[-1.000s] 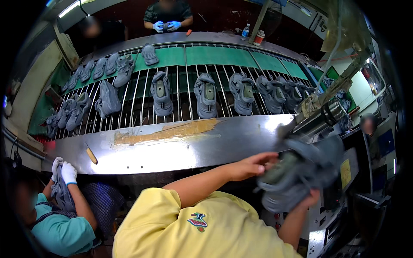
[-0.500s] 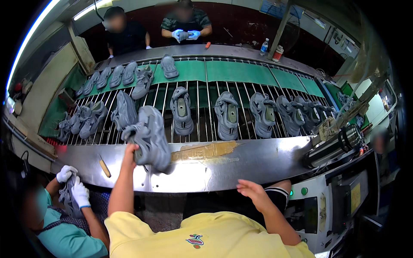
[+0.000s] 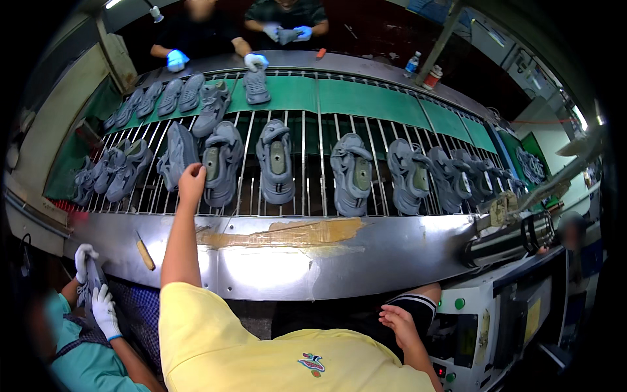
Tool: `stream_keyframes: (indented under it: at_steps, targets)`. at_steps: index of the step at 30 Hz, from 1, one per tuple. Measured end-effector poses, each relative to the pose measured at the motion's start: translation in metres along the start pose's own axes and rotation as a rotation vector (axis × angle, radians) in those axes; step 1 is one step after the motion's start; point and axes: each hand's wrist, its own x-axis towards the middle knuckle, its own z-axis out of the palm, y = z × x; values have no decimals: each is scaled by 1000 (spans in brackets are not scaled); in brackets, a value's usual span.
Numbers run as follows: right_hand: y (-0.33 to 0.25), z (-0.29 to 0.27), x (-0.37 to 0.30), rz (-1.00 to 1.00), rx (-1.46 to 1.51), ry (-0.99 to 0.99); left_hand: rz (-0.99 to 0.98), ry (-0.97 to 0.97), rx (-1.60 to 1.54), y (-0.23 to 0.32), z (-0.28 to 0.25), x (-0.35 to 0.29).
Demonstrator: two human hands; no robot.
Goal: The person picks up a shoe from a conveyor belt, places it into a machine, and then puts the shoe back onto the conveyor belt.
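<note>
My left hand (image 3: 191,181) reaches over the rack with its fingers closed at the edge of a grey sneaker (image 3: 175,153) that lies tilted on its side. Close beside it, to the right, an upright grey sneaker (image 3: 223,163) rests on the metal bars, toe toward the far side. Another grey sneaker (image 3: 275,162) stands further right. My right hand (image 3: 400,323) hangs low near my knee, empty, its fingers loosely bent and apart.
The bar rack (image 3: 312,163) carries several more grey sneakers, and a green strip (image 3: 372,103) runs behind. Nearer are a steel ledge (image 3: 392,251), a wood-handled tool (image 3: 144,253) and a machine (image 3: 486,313). A gloved co-worker (image 3: 98,346) handles a shoe at left; two more people stand opposite.
The sneaker my left hand held over the ledge now sits on the rack, and that hand is at the sneaker left of it. My right hand has dropped. Opposite, a gloved hand touches a shoe.
</note>
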Motion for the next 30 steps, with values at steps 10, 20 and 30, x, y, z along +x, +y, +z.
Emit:
stream_keyframes:
  at_steps: [10, 20, 30]
  targets:
    - [-1, 11, 28, 53, -145, -21, -682, 485, -1219, -89, -29, -2]
    - [25, 9, 32, 113, -234, 65, -636, 517, -1518, -101, -47, 71]
    - [21, 6, 36, 58, -220, 106, -449, 457, -1652, -105, -39, 99]
